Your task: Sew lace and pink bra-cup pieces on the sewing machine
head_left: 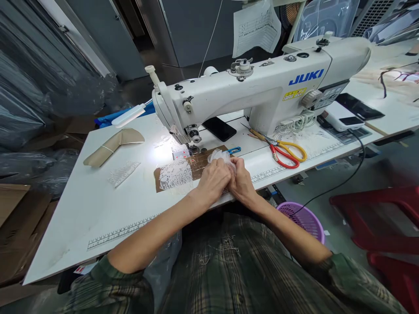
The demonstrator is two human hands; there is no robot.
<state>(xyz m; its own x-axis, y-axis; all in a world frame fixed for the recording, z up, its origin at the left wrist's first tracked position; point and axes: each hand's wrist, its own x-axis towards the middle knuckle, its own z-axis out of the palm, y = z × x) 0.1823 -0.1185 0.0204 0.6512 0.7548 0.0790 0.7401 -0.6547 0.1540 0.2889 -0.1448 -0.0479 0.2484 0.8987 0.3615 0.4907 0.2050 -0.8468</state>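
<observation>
- Both hands meet near the front edge of the table, just before the needle: my left hand (213,179) and right hand (240,181) press together, fingers curled in and pinching a small bunch of white lace (220,156) between them.
- Held so close, the lace can be worked with the fingertips; how each finger grips I cannot tell, as the knuckles hide them.
- Under my hands lies a brown pattern card (199,165), with another lace piece (175,175) spread flat on its left end, probably so it lies ready by the needle.
- Just behind the card stands the presser foot (193,144) of the sewing machine (262,87), its lamp lighting that spot.
- Small blue snips (234,150) lie just beside the lace, within reach of my right hand.
- Further right, under the machine arm, rest the scissors (284,150) with red and yellow handles.
- Behind the foot lies a dark phone (218,128).
- Toward the left edge lie a loose lace strip (123,172) and a folded tan piece (113,145), well apart from my hands.
- Off the table's right front corner sits a purple basket (303,218).
</observation>
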